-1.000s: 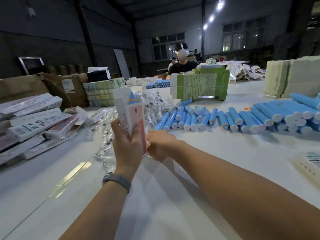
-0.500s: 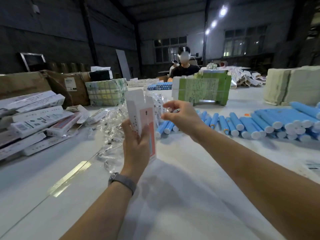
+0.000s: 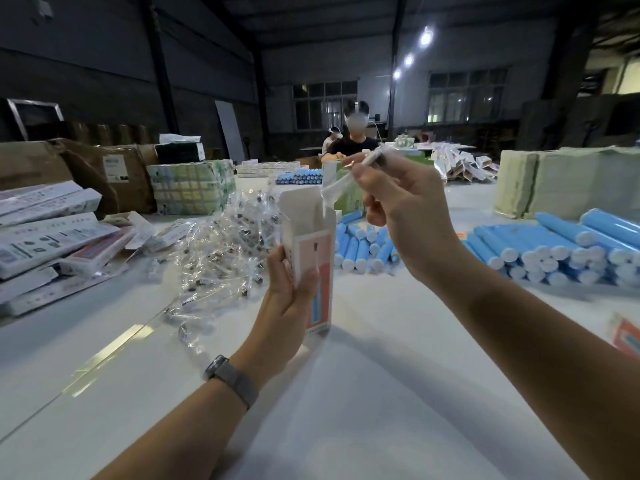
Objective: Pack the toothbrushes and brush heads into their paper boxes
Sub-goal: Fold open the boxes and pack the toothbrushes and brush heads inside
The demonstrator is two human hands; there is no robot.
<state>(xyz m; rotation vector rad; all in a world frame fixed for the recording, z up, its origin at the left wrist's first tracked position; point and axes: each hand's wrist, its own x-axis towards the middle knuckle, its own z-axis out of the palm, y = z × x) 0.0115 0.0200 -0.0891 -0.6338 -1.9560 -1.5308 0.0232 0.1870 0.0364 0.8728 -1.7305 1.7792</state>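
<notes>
our right hand (image 3: 401, 209) pinched a clear-wrapped brush head (image 3: 349, 174) between thumb and fingers, its lower end hanging just above the open top of the paper box (image 3: 313, 247). our left hand (image 3: 287, 296) gripped that box upright, top flap raised, base just over the white table (image 3: 346, 393). a heap of clear-wrapped brush heads (image 3: 225, 247) lay left of the box; blue tubes (image 3: 554, 247) lay in rows to the right and behind it. flat long boxes (image 3: 52, 233) were stacked at far left. a person (image 3: 356, 140) sat across the table.
</notes>
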